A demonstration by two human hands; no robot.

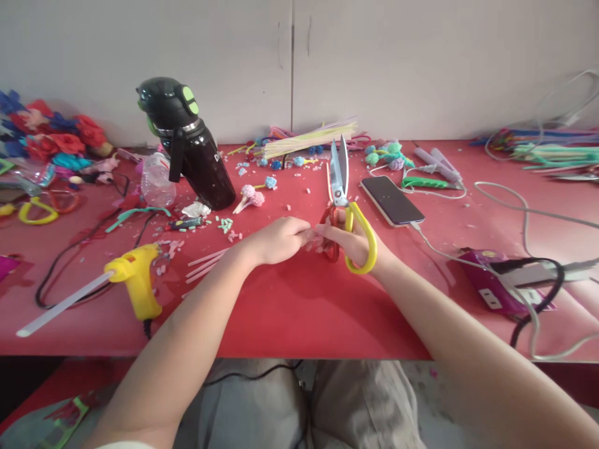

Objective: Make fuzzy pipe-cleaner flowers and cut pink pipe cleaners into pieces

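Note:
My right hand [353,240] is closed around a pair of scissors [340,181] with one yellow and one red handle loop. The blades point away from me and stand slightly apart. Beside it, my left hand [283,240] is closed, its fingertips meeting those of the right hand; whatever they pinch is hidden. Several pale pink pipe cleaners [206,265] lie on the red tabletop [290,318] and run behind my left wrist. A thin pale pink strip [329,181] shows just left of the blades. Small pink flower pieces [251,197] lie beyond my left hand.
A yellow glue gun [138,274] lies at left, near a black bottle [191,149]. A charging phone [392,199] and a purple power strip [491,280] with cables are at right. Pipe cleaner bundles [309,140] lie at the back, and a red flower pile [56,134] stands far left.

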